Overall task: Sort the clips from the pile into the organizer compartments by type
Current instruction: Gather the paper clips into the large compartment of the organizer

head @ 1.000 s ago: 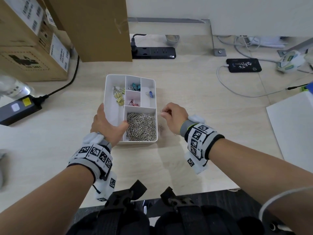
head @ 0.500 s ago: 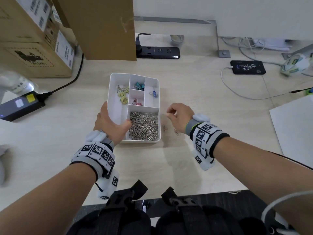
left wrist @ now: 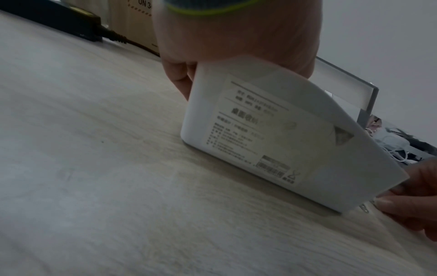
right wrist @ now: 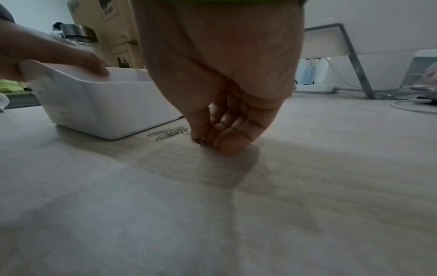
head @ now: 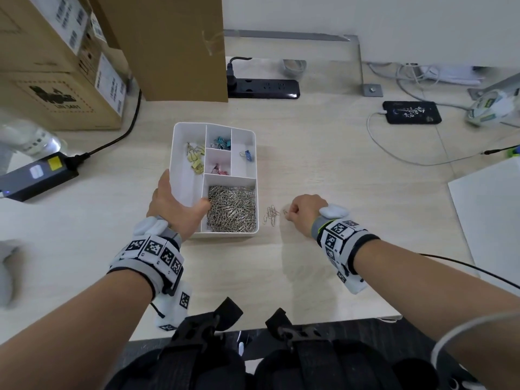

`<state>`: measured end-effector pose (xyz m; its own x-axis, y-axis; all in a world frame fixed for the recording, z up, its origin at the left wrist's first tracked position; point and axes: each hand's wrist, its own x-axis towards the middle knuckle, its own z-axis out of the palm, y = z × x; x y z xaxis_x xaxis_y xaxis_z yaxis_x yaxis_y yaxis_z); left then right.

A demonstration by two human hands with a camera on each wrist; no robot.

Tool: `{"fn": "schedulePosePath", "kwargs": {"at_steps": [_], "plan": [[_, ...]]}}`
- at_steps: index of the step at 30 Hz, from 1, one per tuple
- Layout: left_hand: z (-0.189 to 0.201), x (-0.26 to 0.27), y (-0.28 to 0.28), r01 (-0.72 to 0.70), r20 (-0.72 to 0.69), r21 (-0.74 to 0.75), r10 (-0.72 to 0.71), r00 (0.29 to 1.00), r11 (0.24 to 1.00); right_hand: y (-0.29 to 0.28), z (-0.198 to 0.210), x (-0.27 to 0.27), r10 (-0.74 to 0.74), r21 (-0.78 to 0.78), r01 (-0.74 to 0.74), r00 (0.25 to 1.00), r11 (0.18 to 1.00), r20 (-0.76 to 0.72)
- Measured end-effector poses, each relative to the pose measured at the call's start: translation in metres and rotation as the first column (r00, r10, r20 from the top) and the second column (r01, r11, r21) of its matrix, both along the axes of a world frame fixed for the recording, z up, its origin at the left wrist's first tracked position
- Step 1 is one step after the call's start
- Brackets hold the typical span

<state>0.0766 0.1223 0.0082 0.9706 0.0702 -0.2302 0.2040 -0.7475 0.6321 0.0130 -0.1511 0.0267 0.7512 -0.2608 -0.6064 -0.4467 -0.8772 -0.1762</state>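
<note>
The white organizer [head: 174, 153] stands on the desk. Its near compartment is full of silver paper clips [head: 232, 211]. Yellow binder clips [head: 195, 160], teal ones [head: 222, 143], pink ones [head: 219, 170] and a blue one [head: 247, 154] lie in separate compartments. My left hand [head: 180, 198] grips the near-left corner, thumb over the rim. Right of the organizer a few loose paper clips [head: 270, 215] lie on the desk. Just beside them my right hand [head: 289, 213] is down on the desk, and its curled fingertips [right wrist: 201, 130] pinch a small paper clip [right wrist: 198, 141].
Cardboard boxes [head: 56, 66] stand at the back left, with a black power strip [head: 264, 88] behind the organizer. A black adapter [head: 36, 175] lies to the left. A charging phone [head: 410, 112] and cables sit at the back right. A white board [head: 489, 215] lies at the right.
My right hand has dropped from beside the organizer's right rim to the desk, near the loose paper clips. My left hand has kept its hold on the organizer.
</note>
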Motion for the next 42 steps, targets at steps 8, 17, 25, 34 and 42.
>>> {"fn": "schedulePosePath", "kwargs": {"at_steps": [8, 17, 25, 34, 42], "plan": [[-0.002, 0.000, 0.001, 0.004, -0.009, -0.006, -0.004, 1.000, 1.000, 0.032, -0.006, -0.003, -0.138, 0.050, 0.133, 0.983, 0.990, 0.121], [0.000, -0.001, 0.001, 0.009, 0.002, 0.008, -0.009, 1.000, 1.000, 0.056, -0.010, 0.005, 0.054, -0.150, -0.039, 0.994, 0.988, 0.095], [0.000, 0.001, 0.002, 0.013, -0.012, -0.012, -0.013, 1.000, 1.000, 0.047, -0.020, 0.011, 0.154, -0.110, -0.141, 0.981, 0.984, 0.117], [-0.001, -0.001, 0.001, 0.009, -0.011, -0.003, -0.009, 1.000, 1.000, 0.031, -0.003, 0.007, -0.324, 0.275, 0.252, 0.910, 0.928, 0.259], [0.000, -0.002, 0.000, 0.003, 0.002, 0.013, -0.003, 1.000, 1.000, 0.064, 0.013, 0.026, -0.178, 0.418, -0.010, 0.895, 0.908, 0.408]]}}
